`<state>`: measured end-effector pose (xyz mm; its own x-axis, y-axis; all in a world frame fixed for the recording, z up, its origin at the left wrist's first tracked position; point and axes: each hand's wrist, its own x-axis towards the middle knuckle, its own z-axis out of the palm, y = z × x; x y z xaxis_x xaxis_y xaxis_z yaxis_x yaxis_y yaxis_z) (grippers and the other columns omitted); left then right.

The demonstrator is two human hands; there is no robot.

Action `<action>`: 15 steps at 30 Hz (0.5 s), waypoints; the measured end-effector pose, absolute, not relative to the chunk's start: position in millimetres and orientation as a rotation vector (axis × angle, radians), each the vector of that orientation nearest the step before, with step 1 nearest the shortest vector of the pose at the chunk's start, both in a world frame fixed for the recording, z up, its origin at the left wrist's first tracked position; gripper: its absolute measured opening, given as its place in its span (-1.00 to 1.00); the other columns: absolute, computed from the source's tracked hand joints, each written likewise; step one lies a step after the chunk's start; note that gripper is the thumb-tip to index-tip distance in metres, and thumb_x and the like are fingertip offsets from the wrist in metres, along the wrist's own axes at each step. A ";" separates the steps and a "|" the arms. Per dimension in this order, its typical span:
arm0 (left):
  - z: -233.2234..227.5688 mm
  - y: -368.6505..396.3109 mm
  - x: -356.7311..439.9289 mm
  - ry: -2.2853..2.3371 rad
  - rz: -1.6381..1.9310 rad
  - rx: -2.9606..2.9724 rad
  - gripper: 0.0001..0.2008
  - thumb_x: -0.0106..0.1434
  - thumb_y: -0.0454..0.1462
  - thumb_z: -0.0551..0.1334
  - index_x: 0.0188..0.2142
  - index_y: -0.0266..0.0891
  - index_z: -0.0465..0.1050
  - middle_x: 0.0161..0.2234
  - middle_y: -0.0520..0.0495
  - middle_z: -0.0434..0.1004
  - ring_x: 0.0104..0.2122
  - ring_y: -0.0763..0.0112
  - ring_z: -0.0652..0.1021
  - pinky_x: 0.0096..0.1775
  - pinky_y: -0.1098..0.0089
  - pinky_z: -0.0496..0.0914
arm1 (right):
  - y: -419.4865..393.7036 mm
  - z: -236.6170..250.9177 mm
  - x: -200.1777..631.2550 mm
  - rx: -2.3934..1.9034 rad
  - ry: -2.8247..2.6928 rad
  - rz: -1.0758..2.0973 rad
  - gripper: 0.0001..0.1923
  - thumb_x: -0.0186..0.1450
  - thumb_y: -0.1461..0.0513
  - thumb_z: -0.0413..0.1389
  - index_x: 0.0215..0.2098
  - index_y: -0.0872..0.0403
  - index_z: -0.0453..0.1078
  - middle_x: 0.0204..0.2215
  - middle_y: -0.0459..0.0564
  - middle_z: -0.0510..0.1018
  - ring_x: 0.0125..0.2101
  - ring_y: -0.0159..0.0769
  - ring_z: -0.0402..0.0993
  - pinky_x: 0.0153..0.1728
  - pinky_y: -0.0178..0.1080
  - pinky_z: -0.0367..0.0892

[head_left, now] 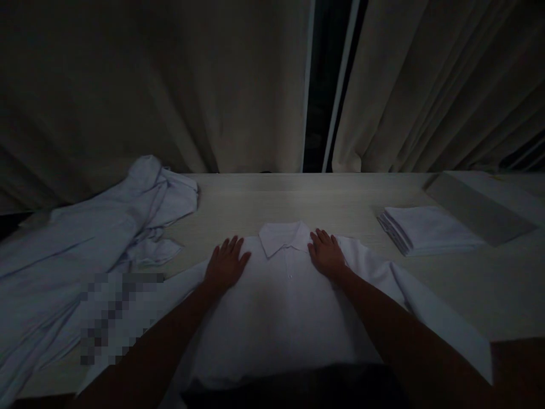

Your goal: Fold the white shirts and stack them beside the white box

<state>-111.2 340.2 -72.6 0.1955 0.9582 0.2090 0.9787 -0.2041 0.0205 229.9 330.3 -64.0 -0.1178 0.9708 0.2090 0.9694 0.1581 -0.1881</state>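
Note:
A white button-up shirt [272, 307] lies front up on the pale table, its collar pointing away from me and its sleeves spread out to both sides. My left hand [227, 262] rests flat on the shirt's left shoulder area, fingers stretched out. On the other side of the collar [284, 236], my right hand [327, 253] lies flat with its fingers extended, touching the cloth near the shoulder. Neither hand grips anything. The shirt's lower hem falls near the table's front edge, in dark shadow.
Rumpled white shirts [97, 227] lie heaped at the left. At the right sits a folded stack of white cloth [432, 227], with a pale box-like object [481, 199] behind it. Beige curtains [238, 85] hang along the table's [238, 199] far edge, parted at a dark gap.

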 end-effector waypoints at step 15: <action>-64.4 327.6 -100.6 -1.853 -0.351 -2.269 -0.42 0.39 0.05 -0.15 0.33 0.01 0.10 0.36 -0.15 0.10 0.32 0.04 0.18 0.27 -0.07 0.03 | 419.9 -19.2 90.1 -1.774 -2.362 0.283 -0.51 0.46 0.08 -0.17 0.32 -0.08 0.14 0.23 0.05 0.34 0.22 -0.05 0.17 0.19 0.16 0.04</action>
